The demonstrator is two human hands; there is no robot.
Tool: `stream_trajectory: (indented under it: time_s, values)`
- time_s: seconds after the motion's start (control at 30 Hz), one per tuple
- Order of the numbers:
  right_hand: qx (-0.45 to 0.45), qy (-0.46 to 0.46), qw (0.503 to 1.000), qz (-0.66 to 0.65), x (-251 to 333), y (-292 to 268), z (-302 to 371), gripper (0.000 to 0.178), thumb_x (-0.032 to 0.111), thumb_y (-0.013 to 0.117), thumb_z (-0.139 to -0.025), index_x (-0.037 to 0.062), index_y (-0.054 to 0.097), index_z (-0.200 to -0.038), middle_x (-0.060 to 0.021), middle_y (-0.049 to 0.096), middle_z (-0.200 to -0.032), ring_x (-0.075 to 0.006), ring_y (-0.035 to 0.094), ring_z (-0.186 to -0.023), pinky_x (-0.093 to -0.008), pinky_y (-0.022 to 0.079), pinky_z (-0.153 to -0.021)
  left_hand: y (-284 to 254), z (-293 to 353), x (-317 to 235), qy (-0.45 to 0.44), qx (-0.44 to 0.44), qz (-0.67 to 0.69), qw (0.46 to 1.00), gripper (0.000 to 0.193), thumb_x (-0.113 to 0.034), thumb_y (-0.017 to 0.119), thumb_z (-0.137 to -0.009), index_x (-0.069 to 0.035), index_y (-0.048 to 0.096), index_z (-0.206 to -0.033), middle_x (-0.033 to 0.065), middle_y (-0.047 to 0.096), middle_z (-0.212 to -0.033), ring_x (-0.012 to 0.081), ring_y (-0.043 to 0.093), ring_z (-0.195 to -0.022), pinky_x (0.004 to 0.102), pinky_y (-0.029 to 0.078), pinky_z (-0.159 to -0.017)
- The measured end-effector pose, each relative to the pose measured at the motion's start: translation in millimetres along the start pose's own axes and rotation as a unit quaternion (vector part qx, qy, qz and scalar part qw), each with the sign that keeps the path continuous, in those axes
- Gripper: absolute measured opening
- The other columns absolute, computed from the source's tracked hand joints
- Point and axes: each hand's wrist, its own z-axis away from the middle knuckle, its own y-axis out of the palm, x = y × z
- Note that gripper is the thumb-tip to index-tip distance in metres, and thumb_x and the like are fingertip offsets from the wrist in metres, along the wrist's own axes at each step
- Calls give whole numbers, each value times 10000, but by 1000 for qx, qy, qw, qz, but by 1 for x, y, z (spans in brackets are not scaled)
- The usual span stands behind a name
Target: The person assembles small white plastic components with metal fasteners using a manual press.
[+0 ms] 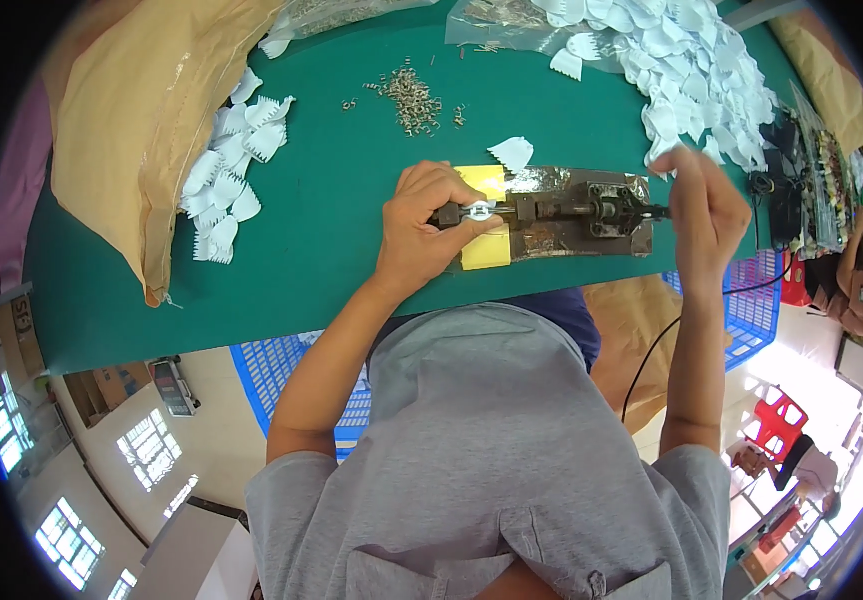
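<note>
My left hand (424, 222) is closed, thumb and forefinger pinching a small white plastic piece (480, 210) at the left end of a dark metal hand press (592, 208). Most of that piece is hidden by the fingers and the press tip. My right hand (704, 210) has its fingers curled at the right end of the press, beside the lever (656, 212). What lies inside those fingers is hidden. Just behind the press rests one loose white toothed piece (513, 153). A yellow sheet (486, 251) lies under the press's left end.
Small metal clips (413, 104) are heaped on the green table (322, 240). White toothed pieces (224, 190) lie at left beside a brown paper sack (127, 130); a larger pile (687, 75) spreads at back right. Below the table edge are blue crates (260, 375) and a black cable (642, 362).
</note>
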Motion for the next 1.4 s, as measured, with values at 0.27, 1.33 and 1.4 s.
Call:
stream_trajectory:
  time_s: [0.27, 1.33, 1.4]
  values:
    - [-28, 65, 988, -141, -20, -6, -8, 384, 241, 528, -1098, -34, 699, -890, 70, 369, -537, -19, 283, -499, -249, 202, -492, 6, -6, 1, 23, -19, -8, 1000, 278, -149, 931, -718, -72, 707, -862, 44, 681, -863, 224, 630, -919, 356, 454, -899]
    - [33, -42, 998, 34, -36, 24, 5, 124, 88, 712, -985, -30, 738, -1016, -91, 727, -883, -135, 644, -770, -280, 514, -719, -180, 44, 12, -83, -132, -521, 839, 237, -197, 811, -854, -87, 755, -1056, 93, 696, -1078, 319, 598, -1073, 439, 472, -940]
    - [72, -56, 993, 73, -40, 41, -8, 117, 104, 720, -958, -2, 736, -1006, -130, 733, -911, -233, 682, -766, -326, 538, -727, -188, 52, 21, -34, -125, -543, 830, 201, -194, 799, -872, -86, 750, -1034, 98, 677, -1037, 325, 602, -1055, 441, 485, -919]
